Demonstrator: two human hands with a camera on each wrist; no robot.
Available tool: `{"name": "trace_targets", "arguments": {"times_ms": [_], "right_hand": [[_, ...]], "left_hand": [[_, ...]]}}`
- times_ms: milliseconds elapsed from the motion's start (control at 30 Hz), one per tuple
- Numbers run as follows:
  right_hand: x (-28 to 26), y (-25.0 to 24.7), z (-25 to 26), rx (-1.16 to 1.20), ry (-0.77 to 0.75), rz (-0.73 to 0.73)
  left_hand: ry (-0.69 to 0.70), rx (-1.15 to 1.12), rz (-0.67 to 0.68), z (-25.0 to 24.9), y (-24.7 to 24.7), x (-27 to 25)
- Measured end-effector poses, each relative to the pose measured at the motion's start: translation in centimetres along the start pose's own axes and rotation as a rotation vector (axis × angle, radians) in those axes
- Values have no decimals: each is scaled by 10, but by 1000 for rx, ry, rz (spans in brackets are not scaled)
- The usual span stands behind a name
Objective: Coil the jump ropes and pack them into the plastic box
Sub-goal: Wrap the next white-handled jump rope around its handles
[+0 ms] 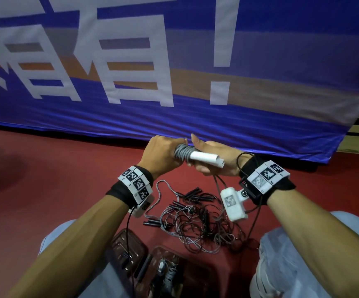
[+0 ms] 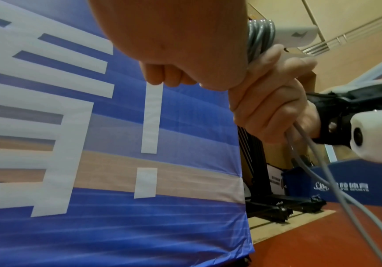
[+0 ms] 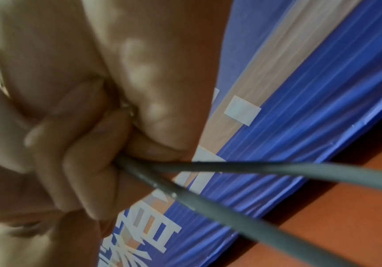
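Seen from the head camera, two bare forearms reach up from the lower corners and meet just above the centre of the frame, in front of a blue banner (image 1: 260, 117) with large white characters.

The left hand (image 1: 159, 153) and right hand (image 1: 215, 160) are pressed together, both clamped on one jump rope. Its white handle (image 1: 204, 158) lies nearly level, its long axis running from upper left to lower right, free end pointing toward the right wrist. Tight turns of grey cord (image 1: 181, 152) are wound around the handle's left end, under the left hand's curled fingers. The right hand cups the handle from below and behind.

From under the right fist the loose cord drops toward the lower middle of the frame. The right wrist view shows two strands (image 3: 254, 180) leaving the closed fingers (image 3: 82, 171) — so the unwound length probably feeds from the right-hand side.

Below the hands, on the red floor (image 1: 45, 179), a tangled pile of ropes (image 1: 197, 220) with dark handles waits. The clear plastic box (image 1: 174, 272) sits at the bottom centre, between the knees, well below both hands and a little nearer the left forearm. Something coiled already appears to lie inside it, though that is hard to make out.
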State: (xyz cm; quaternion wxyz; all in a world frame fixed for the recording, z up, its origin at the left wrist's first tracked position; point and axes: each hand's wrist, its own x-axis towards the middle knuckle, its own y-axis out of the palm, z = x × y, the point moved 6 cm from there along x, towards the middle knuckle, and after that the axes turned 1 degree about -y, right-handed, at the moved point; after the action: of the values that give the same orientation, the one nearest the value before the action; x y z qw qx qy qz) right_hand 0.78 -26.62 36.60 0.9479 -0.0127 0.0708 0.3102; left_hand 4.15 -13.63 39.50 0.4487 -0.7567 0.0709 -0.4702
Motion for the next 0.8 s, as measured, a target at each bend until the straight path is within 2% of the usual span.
{"name": "trace_targets", "arguments": {"times_ms": [133,233,333,400,500,567,633,700,733,800], "right_hand": [[7,3,-1,228,-65,3],[18,9,-5,440,-134,-19],[30,13,-16,542,-103,-96],[35,13,-23,507,-42,-153],[36,3,-31,154,80,-366],[31,0,-29,-208,117,-446],[24,-4,-24,-621,81,-476],[14,-9,-18,-975,15,-486],[10,-12,-16,-1072,-7,-491],[2,-24,-10,-1108,-32,-517]], "left_hand": [[-155,-60,-44,7,-5,3],[-364,-184,-64,14,-5,4],[-573,-170,34,28,5,1],[-660,-72,125,35,11,-3],[-731,103,254,41,21,-9],[-736,189,360,42,31,-13],[-711,244,485,43,41,-18],[-643,242,630,41,51,-22],[-590,238,698,38,55,-24],[-443,270,783,30,60,-22]]}}
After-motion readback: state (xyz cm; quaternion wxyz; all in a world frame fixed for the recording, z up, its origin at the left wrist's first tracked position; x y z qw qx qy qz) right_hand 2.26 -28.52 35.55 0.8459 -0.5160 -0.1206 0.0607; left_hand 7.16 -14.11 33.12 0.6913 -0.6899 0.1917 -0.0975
